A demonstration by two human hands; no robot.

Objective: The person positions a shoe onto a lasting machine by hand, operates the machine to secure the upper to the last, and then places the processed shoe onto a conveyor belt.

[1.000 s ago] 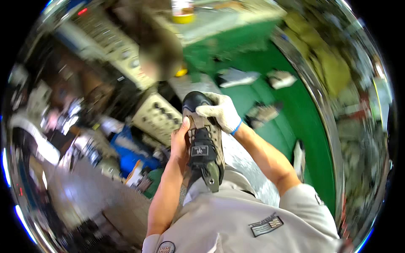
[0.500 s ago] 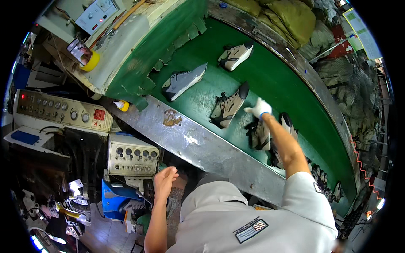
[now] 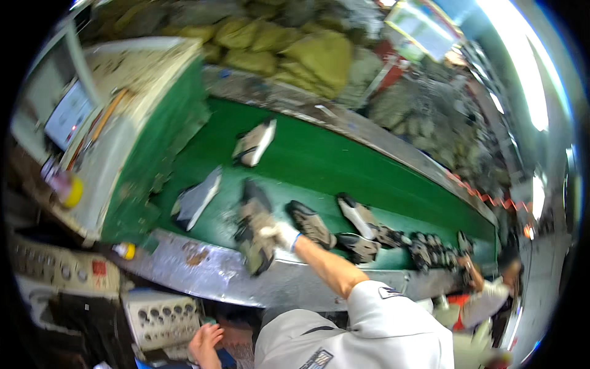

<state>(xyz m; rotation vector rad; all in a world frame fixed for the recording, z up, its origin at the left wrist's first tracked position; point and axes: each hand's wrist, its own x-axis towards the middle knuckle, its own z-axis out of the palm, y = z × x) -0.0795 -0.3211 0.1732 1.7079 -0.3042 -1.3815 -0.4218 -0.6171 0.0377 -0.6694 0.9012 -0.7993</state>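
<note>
My right hand (image 3: pixel 281 235), in a white glove, grips the side of a beige-and-dark shoe (image 3: pixel 251 221). That shoe is smeared by motion and overlaps the metal ledge (image 3: pixel 203 270) along the near side of the green conveyor belt (image 3: pixel 307 147). To its left lies a grey shoe upper (image 3: pixel 198 198) with a white underside, and farther back a beige shoe (image 3: pixel 254 142) on its side. Right of my glove rest more shoes, among them a brown one (image 3: pixel 311 222) and one with a white bottom (image 3: pixel 356 215). My bare left hand (image 3: pixel 206 342) is low by the control box, fingers apart, holding nothing.
A white control box (image 3: pixel 161 320) with dark knobs stands at the lower left. A small yellow-capped bottle (image 3: pixel 125 250) sits on the ledge. Olive sacks (image 3: pixel 319 58) are piled beyond the belt. At the far right another person (image 3: pixel 485 301) reaches toward several shoes.
My view has swung to the right. My right hand has come back left onto the beige-and-dark shoe, which has shifted toward the near ledge. My left hand is lower in view.
</note>
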